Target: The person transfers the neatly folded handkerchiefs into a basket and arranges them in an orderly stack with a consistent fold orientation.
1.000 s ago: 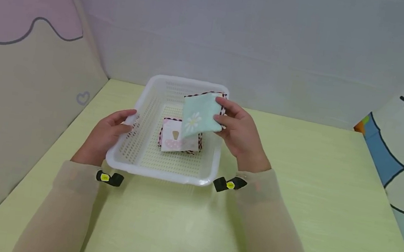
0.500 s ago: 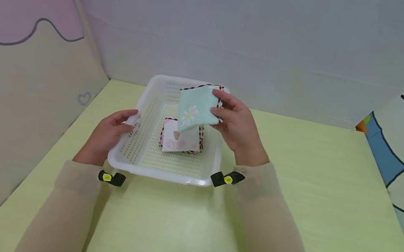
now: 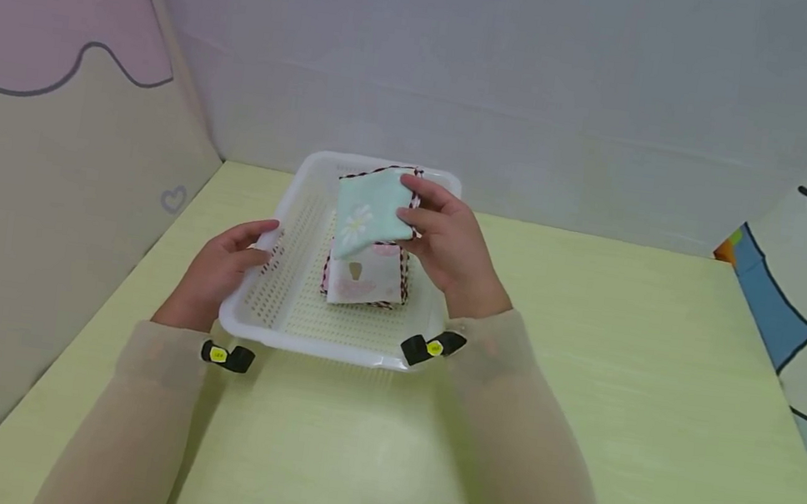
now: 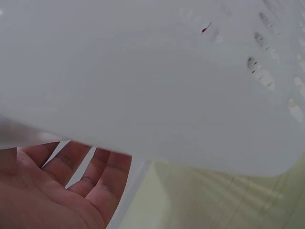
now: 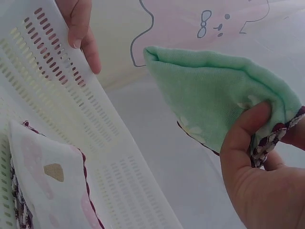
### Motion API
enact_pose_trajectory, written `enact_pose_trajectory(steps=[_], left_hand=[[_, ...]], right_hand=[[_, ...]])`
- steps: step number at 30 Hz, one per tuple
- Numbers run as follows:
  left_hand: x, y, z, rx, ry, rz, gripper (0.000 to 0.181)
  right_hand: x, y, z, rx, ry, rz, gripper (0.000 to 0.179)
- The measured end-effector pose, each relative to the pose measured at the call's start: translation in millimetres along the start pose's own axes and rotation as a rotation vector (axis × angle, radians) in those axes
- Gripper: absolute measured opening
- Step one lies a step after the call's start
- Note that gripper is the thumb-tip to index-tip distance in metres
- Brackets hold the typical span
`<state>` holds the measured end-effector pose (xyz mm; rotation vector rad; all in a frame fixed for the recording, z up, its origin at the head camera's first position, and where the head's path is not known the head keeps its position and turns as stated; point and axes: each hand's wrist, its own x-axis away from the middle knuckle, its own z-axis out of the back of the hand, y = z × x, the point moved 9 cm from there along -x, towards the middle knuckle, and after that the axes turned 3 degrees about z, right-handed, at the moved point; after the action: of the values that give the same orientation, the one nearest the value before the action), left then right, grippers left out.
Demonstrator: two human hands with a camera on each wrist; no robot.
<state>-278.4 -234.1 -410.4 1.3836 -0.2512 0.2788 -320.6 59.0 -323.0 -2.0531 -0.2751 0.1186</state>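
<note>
My right hand (image 3: 450, 245) pinches a folded mint-green cloth (image 3: 371, 210) with a white daisy and a dark red-and-white edging, raised over a white slotted plastic basket (image 3: 272, 338). In the right wrist view the green cloth (image 5: 205, 90) hangs from the thumb and fingers, its folded layers showing. Inside the basket lies a folded white-and-pink cloth (image 3: 370, 277), partly covered by the green one in the head view. My left hand (image 3: 220, 267) grips the basket's left side, thumb over the rim; from the left wrist, the fingers (image 4: 109, 181) show under the rim.
The basket stands on a pale yellow-green table (image 3: 620, 396) near the back wall (image 3: 544, 93). Printed cartoon panels border the table on the left and right. Each wrist wears a black strap (image 3: 228, 356) with a yellow tag.
My right hand has carried the green cloth leftward and slightly up, over the basket, uncovering less of its far end. The left hand keeps its grip on the basket's side.
</note>
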Motion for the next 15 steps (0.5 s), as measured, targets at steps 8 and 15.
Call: enact_pose_trajectory(steps=[8,15], left_hand=[[2.9,1.8,1.4,0.006,-0.003,-0.009,0.049],[3.1,0.2,0.3,0.019,-0.001,-0.003,0.049]], right_hand=[[-11.0,8,2,0.000,0.036,0.004,0.043],[-18.4,14,-2,0.003,0.029,-0.029,0.042]])
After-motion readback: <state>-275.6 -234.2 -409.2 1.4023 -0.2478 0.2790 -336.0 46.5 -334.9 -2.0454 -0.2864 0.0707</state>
